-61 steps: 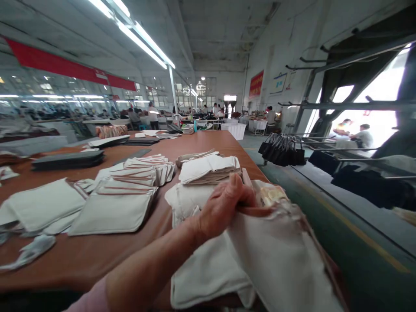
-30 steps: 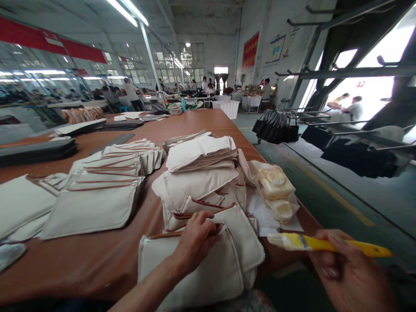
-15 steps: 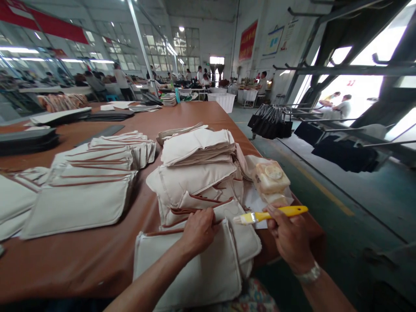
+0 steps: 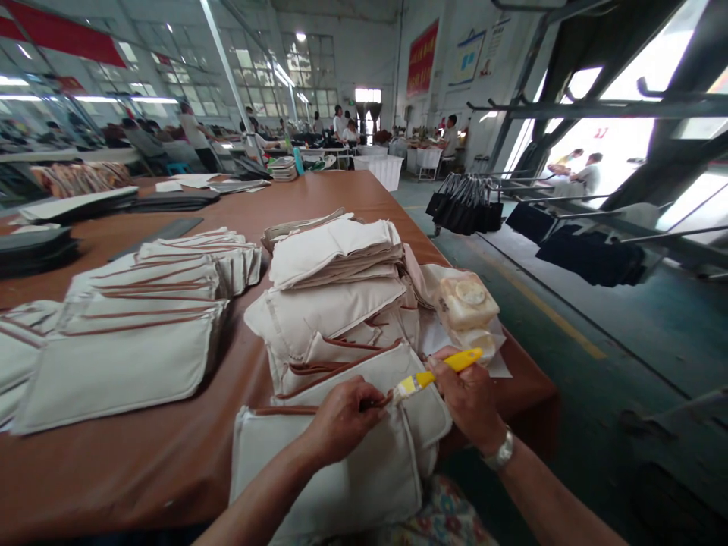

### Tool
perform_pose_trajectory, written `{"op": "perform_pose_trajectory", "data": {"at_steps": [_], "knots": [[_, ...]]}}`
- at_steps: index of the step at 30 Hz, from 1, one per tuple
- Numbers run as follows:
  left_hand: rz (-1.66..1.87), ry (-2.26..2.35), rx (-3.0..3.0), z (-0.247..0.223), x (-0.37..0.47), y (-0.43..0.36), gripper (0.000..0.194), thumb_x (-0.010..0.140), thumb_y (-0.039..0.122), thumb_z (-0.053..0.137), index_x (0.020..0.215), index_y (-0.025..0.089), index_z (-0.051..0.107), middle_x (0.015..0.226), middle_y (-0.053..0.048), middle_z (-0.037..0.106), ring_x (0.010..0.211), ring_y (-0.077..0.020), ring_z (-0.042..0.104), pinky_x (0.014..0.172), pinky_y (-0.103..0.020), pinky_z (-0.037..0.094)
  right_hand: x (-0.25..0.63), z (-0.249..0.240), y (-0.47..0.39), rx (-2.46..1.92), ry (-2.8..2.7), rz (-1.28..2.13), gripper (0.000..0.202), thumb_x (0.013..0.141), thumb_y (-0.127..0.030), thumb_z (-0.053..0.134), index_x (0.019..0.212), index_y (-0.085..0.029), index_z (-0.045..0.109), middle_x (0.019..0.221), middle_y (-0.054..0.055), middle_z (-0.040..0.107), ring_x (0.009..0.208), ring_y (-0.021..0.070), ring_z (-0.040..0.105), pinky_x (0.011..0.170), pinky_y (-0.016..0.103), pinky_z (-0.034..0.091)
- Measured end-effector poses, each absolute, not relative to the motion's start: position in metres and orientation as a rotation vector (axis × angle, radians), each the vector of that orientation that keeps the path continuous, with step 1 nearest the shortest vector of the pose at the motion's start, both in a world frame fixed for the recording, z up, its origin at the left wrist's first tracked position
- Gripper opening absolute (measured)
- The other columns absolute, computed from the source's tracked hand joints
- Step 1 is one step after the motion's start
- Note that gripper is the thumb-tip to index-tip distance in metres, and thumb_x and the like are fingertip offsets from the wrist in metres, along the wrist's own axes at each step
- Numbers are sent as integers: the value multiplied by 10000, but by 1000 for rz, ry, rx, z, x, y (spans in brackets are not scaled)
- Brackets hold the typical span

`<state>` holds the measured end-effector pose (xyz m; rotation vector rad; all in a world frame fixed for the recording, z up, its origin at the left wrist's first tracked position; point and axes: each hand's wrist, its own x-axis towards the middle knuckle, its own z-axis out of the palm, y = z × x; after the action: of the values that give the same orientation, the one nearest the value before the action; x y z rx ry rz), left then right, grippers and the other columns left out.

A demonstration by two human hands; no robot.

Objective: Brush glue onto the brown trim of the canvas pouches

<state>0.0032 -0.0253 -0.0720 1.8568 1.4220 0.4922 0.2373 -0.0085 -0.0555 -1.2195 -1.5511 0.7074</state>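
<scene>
My left hand point(image 4: 348, 417) pinches the brown-trimmed top edge of a cream fabric piece point(image 4: 364, 485) that lies nearest me. In my right hand point(image 4: 469, 394) is a brush with a yellow handle point(image 4: 463, 359). Its pale bristles point(image 4: 403, 390) meet the brown trim just right of my left fingertips. Behind my hands rises a stack of cream pieces point(image 4: 335, 254), some with brown edges. A whitish container with a round lid point(image 4: 467, 299) stands right of the stack, on plastic and white paper at the table edge.
More cream pieces point(image 4: 122, 364) lie overlapped on the left of the brown table point(image 4: 341, 193). Dark sheets point(image 4: 34, 250) are stacked at far left. Black bags point(image 4: 466, 205) hang on a rack beyond the right edge. Several people work in the background.
The brush in my right hand has moved left, its bristles now at the brown trim beside my left fingers. The view has shifted slightly.
</scene>
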Motion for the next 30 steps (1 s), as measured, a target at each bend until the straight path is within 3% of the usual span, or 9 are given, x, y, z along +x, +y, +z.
{"op": "perform_pose_trajectory", "data": {"at_steps": [10,16,19,25,30], "knots": [[590,1399,1805,-61,12,-43,130,795,155,632,818,199,752,832,-8,591,794,-156,598,701,-246,420,239,-49,-23,-1171,-1657,617,316,1016,-413,521,794,-209,614,639,10,570,591,193,540,613,310,400],[681,1369,1867,-66,10,-57,123,880,309,673,856,215,748,835,-9,608,743,-142,587,648,-242,408,254,-42,-27,-1216,-1487,603,310,1014,-425,534,813,-210,631,606,-1,524,555,198,510,585,314,413],[783,1378,1962,-72,13,-64,126,904,301,671,828,214,721,812,-10,605,723,-136,580,616,-236,402,257,-36,-32,-1208,-1465,639,300,1011,-418,545,813,-208,626,594,-10,512,542,184,496,552,295,399],[1090,1215,2563,-85,14,-79,114,976,216,590,885,191,655,767,-24,593,696,-152,531,615,-267,392,253,-44,-38,-1191,-1358,807,301,1001,-438,575,838,-193,640,587,-21,505,520,159,464,539,277,390],[1055,1123,2819,-89,10,-88,66,967,174,598,907,171,625,725,-20,550,657,-164,452,591,-299,337,257,-46,-54,-1130,-1436,1170,296,1007,-437,589,847,-192,626,571,-35,472,516,140,425,510,252,350]]}}
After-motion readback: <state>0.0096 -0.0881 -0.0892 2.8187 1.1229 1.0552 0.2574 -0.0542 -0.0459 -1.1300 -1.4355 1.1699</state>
